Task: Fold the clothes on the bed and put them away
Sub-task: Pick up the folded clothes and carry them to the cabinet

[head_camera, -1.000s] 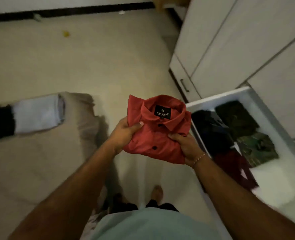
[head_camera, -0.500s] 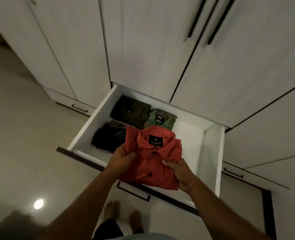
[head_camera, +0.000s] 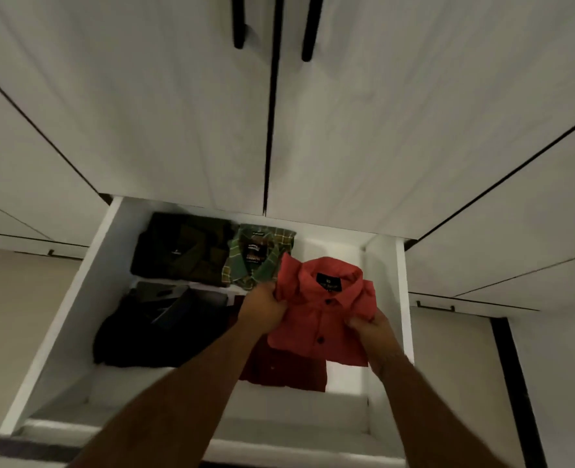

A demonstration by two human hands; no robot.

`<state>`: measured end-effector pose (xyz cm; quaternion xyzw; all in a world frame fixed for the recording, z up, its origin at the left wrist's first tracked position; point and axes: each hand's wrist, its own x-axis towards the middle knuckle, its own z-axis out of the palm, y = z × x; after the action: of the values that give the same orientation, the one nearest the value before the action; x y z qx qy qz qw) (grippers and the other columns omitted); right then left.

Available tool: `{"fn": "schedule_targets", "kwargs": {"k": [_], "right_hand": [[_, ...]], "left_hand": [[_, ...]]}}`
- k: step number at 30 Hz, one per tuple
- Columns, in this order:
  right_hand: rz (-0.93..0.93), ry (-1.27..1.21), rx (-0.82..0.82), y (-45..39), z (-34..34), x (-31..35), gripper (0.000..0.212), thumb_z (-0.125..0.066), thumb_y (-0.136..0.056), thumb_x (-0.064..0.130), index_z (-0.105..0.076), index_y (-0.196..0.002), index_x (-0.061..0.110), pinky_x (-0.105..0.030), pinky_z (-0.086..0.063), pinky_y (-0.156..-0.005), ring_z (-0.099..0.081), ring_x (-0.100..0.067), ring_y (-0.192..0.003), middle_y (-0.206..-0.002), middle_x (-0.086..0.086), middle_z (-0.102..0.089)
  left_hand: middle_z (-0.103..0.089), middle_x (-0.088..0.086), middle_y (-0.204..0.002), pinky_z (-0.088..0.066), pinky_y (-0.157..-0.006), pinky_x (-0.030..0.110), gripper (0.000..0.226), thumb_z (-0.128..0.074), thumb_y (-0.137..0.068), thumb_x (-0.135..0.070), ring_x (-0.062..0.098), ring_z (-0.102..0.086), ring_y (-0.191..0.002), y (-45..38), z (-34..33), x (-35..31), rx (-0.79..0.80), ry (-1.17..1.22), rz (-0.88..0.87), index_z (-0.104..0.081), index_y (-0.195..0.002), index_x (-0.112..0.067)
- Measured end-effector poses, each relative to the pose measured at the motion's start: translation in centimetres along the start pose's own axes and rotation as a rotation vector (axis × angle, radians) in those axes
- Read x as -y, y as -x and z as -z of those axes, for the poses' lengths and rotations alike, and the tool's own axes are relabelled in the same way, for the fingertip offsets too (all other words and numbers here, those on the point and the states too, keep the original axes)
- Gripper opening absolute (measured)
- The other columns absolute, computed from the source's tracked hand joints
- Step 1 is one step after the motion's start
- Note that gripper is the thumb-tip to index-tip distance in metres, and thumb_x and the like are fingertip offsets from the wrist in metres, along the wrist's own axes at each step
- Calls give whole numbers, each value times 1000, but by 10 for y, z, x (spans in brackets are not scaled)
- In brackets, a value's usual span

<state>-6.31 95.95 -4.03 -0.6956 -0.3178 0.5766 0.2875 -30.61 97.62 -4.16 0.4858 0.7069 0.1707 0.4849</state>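
A white wardrobe [head_camera: 178, 113] with two closed doors and two black bar handles [head_camera: 239, 21] fills the upper view, and below it one white drawer [head_camera: 385, 298] is pulled fully out, presumably so that folded clothes can be laid in from above. Four folded garments are counted already lying in the drawer: at its back left a dark olive shirt [head_camera: 181, 248], just right of that a green checked shirt [head_camera: 255, 261], at the front left a black garment [head_camera: 151, 329], and right of that a dark maroon shirt [head_camera: 282, 369], partly hidden. A fifth, the red folded shirt [head_camera: 323, 319], is held over the drawer's right part, above the maroon shirt and beside the bare white patch at the back right; whether it touches anything beneath cannot be told. It is gripped at both side edges, collar upward, apparently so that the fold is kept flat and square while it is lowered. The left hand [head_camera: 262, 309] has its fingers closed on the shirt's left edge, and the right hand [head_camera: 370, 329] has its fingers pinched on the right edge. Putting this shirt away is judged nearly complete: only setting down and letting go are left.
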Motion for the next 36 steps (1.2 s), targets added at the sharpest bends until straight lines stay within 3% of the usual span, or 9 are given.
{"fn": "schedule_targets", "kwargs": {"k": [8,11,13,16,20,24,27,30,36], "right_hand": [[37,66,-34,-148,15,-18,36,-77,-83,12,-70,-113,29,-47,-60,-86,-71,-35,-103,-102,-4,-76],[141,151,-60,-190,17,-18,72,-76,-89,6,-46,-150,28,-37,-54,-93,-65,-27,-120,-124,1,-68],[187,286,-63,-208,11,-16,106,-87,-80,32,-19,-163,30,-38,-44,-109,-52,-22,-137,-151,0,-51],[151,474,-243,-203,-10,-16,130,-79,-58,82,-21,-162,29,-48,-40,-117,-44,-26,-142,-160,-2,-42],[294,595,-322,-148,-40,-21,100,-79,-74,59,-41,-155,14,-49,-36,-119,-38,-38,-146,-159,-16,-40],[304,631,-49,-83,-67,-31,91,-85,-73,29,-44,-154,17,-44,-37,-115,-32,-35,-148,-163,-14,-31],[421,732,227,-35,-85,-39,59,-82,-75,30,-67,-131,16,-36,-45,-107,-57,-31,-126,-134,-8,-63],[530,837,419,25,-108,-47,33,-81,-83,12,-76,-115,6,-37,-50,-101,-67,-30,-110,-118,-13,-74],[285,962,695,111,-141,-67,32,-91,-77,35,-81,-101,17,-23,-54,-89,-70,-11,-92,-104,3,-77]], "left_hand": [[-71,12,-100,-51,-79,33,17,-62,-94,-21,33,-68,-95,-132,-63,-18,-52,-169,72,-68,-105,-9],[-63,2,-82,-45,-65,25,11,-62,-98,-23,28,-69,-86,-166,-74,-16,-52,-136,58,-63,-91,-14],[-63,-2,-78,-41,-57,18,16,-63,-100,-27,22,-68,-78,-178,-78,-16,-40,-138,14,-64,-88,-17],[-66,1,-96,-46,-76,25,17,-63,-101,-21,25,-68,-95,-174,-75,-17,14,-175,-37,-67,-112,-8],[-68,9,-124,-50,-93,33,40,-61,-99,-26,28,-65,-112,-139,-53,-19,97,-189,-123,-61,-133,-5],[-64,7,-136,-48,-96,27,48,-65,-97,-15,25,-62,-122,-86,-24,-4,154,-238,-125,-57,-144,-11],[-73,9,-117,-56,-97,37,36,-69,-94,-9,23,-69,-107,-39,2,26,209,-176,-151,-67,-129,-12],[-75,13,-113,-56,-90,24,29,-72,-95,-5,18,-70,-100,19,37,69,390,-130,-164,-69,-124,-5],[-72,-6,-116,-52,-102,31,38,-82,-89,-36,14,-67,-110,107,94,143,711,-308,-25,-74,-123,-21]]}}
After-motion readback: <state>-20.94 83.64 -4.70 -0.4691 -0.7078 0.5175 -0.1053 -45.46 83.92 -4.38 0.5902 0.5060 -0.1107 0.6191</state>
